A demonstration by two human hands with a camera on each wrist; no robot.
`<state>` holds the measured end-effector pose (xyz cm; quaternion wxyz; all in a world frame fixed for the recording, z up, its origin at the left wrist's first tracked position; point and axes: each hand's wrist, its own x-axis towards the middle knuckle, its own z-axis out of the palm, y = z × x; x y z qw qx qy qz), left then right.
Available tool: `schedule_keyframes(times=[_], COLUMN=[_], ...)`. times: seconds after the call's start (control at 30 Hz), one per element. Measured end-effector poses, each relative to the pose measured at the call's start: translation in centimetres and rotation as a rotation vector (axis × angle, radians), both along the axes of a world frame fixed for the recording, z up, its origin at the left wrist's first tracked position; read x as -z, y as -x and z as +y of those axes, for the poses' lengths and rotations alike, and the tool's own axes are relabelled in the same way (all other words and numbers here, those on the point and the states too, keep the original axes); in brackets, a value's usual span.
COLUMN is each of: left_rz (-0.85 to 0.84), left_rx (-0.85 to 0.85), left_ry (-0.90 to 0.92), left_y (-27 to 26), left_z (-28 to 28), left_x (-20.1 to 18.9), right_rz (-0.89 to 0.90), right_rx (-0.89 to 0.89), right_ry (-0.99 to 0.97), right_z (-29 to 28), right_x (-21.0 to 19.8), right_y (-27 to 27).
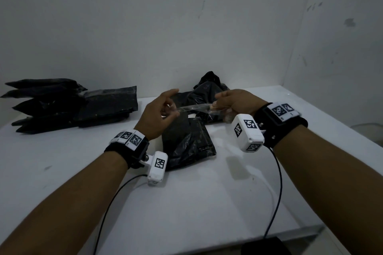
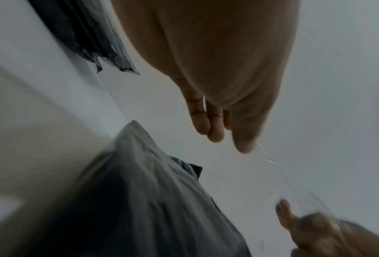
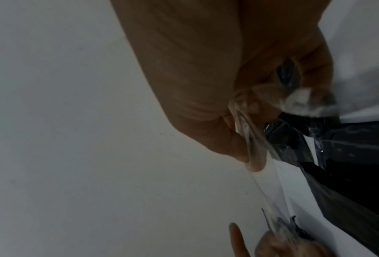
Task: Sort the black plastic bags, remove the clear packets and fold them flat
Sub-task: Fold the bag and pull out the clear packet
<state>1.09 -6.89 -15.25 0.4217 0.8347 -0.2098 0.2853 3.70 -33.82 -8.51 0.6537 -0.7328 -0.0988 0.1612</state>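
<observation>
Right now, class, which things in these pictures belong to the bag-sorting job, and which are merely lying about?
Belonging to the job:
clear packet, stretched between left hand and right hand
black bag beneath the hands
crumpled black bag behind
stack of folded black bags

Merely lying about:
white table
dark object at the near edge

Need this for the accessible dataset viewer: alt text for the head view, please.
Two hands, the left hand and right hand, stretch a clear packet between them above a crumpled black bag on a white table. Folded black bags lie stacked at far left.
</observation>
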Motion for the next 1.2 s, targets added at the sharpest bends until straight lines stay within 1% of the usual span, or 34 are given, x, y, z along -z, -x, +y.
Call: schedule_keyframes(times=[0.07,0.13,0.2,0.23,0.27,0.33,0.37,0.43,0.47,0.53,0.57,0.67,0.77,0.83,0.9,1.03,1.1,1.2], left_rz=[0.131,0.242,0.331,0.418,0.546,0.84,0.952,1.067,1.087,1.069,1.025,0.813,0.633,0.584,0.541,0.461,0.452,0.447], left_rx=[0.025,0.043,0.035,0.023,0.021,0.084,0.126,0.198,0.224,0.235,0.218,0.116,0.101,0.103,0.058,-0.044,-0.062,-0.056], left_ry=[0.174,0.342,0.424,0.425,0.402,0.351,0.322,0.292,0.324,0.455,0.515,0.663,0.777,0.838,0.852,0.763,0.77,0.821], left_y=[0.0,0.6,1.5,1.9,2.3,2.8,2.9,3.0,2.9,2.7,2.6,1.9,1.2,0.9,0.4,-0.6,-1.2,-2.0], left_z=[1.0,2.3,3.0,2.9,2.4,0.9,0.1,-1.1,-1.6,-2.4,-2.7,-3.5,-4.0,-4.2,-4.4,-4.7,-4.8,-4.6], left_x=[-0.2,-0.4,-0.8,-1.2,-1.7,-3.0,-3.6,-4.6,-5.0,-5.4,-5.4,-4.9,-4.3,-4.4,-4.7,-5.1,-5.1,-5.0], right_rz=[0.029,0.01,-0.003,-0.011,-0.02,-0.042,-0.054,-0.086,-0.099,-0.128,-0.144,-0.165,-0.114,-0.063,-0.024,0.065,0.095,0.13], right_rx=[0.032,0.046,0.045,0.038,0.023,-0.019,-0.038,-0.064,-0.076,-0.095,-0.096,-0.089,-0.098,-0.095,-0.101,-0.102,-0.068,-0.011], right_ry=[-0.111,-0.141,-0.156,-0.155,-0.151,-0.129,-0.117,-0.086,-0.075,-0.06,-0.047,-0.049,-0.094,-0.132,-0.159,-0.29,-0.345,-0.352], right_z=[-0.1,-0.4,-0.3,0.0,0.4,1.5,2.0,2.8,3.1,3.2,3.2,3.2,3.6,3.8,3.8,4.0,4.2,4.0], right_x=[-0.3,-0.9,-1.3,-1.4,-1.4,-1.5,-1.4,-1.2,-1.1,-0.9,-0.9,-0.8,-0.3,0.2,0.6,0.9,1.3,2.4], right_y=[0.1,0.4,0.6,0.7,0.9,1.2,1.3,1.3,1.2,1.3,1.3,1.4,1.8,2.1,2.1,2.5,2.8,3.0])
